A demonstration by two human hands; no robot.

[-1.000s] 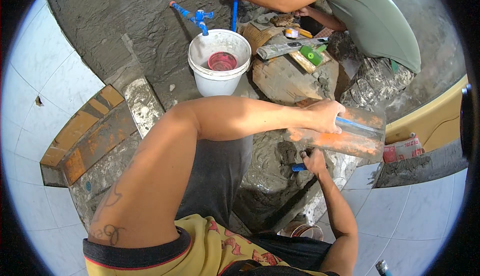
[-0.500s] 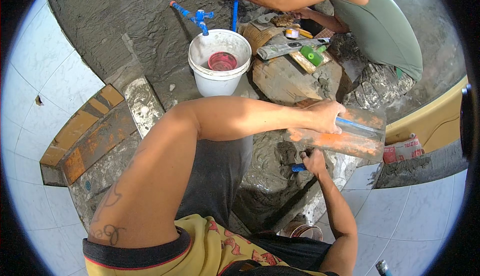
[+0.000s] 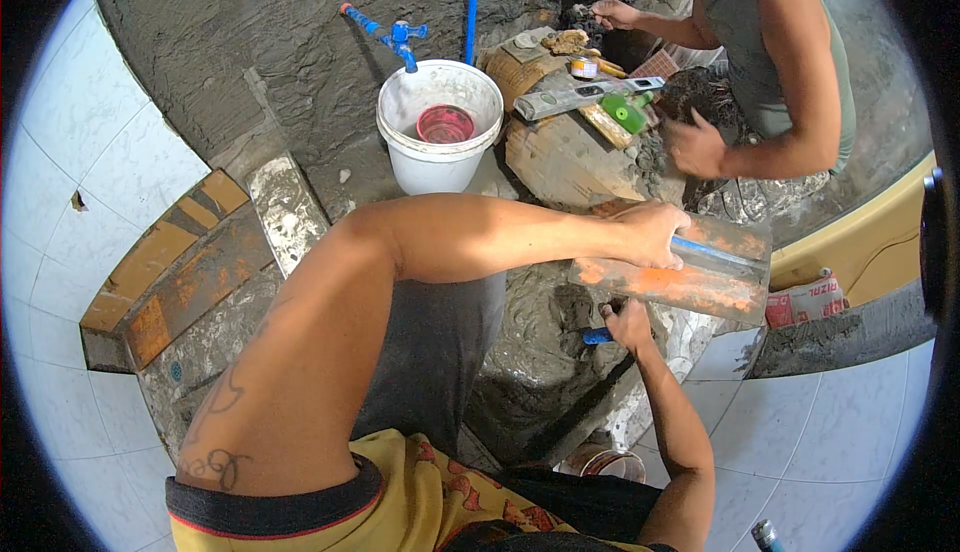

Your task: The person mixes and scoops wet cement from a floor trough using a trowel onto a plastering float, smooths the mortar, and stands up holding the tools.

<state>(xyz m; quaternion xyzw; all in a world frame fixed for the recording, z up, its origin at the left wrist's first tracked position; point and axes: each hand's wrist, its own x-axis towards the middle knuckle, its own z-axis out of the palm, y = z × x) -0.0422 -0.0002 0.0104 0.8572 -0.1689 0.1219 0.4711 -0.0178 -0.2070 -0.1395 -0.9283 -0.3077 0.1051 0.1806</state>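
Observation:
My left hand [image 3: 652, 233] is closed around the grip of a plastering trowel [image 3: 715, 282]. Its wide flat blade has rusty orange patches and a blue strip along the spine. Just below that blade, my right hand [image 3: 629, 325] is closed on a blue-handled tool [image 3: 597, 336]; its working end is hidden, so its kind cannot be told. Wet grey mortar [image 3: 515, 347] lies heaped left of the right hand, beneath my left forearm.
A white bucket [image 3: 440, 167] holding a red container stands under a blue tap [image 3: 402, 37]. Beyond, a spirit level [image 3: 585, 96] and a green bottle [image 3: 625, 112] lie on a board [image 3: 560, 157]. A co-worker [image 3: 800, 62] crouches at far right. A small pail [image 3: 613, 464] sits near my right forearm.
The co-worker has leaned back from the wall; one hand left the wall and the other now hovers beside the board. My hands and both tools hold nearly the same place.

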